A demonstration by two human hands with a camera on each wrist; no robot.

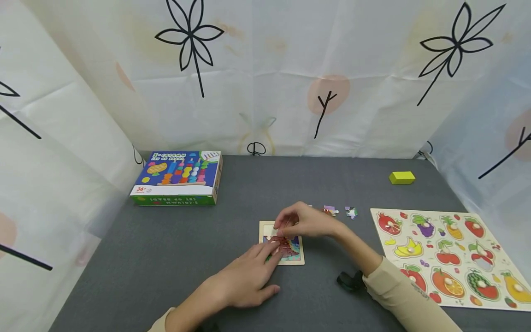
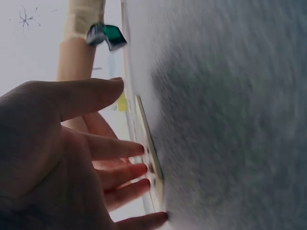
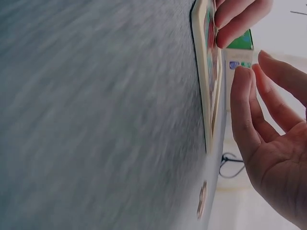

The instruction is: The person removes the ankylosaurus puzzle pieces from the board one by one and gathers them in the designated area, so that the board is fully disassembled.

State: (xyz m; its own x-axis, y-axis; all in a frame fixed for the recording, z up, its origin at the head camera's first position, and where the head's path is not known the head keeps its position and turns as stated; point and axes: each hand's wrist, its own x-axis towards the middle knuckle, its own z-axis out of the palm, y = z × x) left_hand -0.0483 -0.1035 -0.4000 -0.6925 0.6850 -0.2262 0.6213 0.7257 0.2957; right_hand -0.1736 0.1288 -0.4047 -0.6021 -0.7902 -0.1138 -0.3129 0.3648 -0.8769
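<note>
A small jigsaw puzzle with a pale wooden frame lies on the grey table. Its picture is partly filled in, with reddish and blue parts showing. My left hand rests its outstretched fingertips on the puzzle's lower left, and in the left wrist view these fingers reach the frame edge. Over the upper part hovers my right hand, fingers bent and thumb near the index finger. In the right wrist view nothing shows between the right fingertips. Both hands hide some of the puzzle.
Loose jigsaw pieces lie behind the right hand, one more piece beside them. A fruit peg board is at the right. A yellow block stands at the back right, a bead-set box at the back left.
</note>
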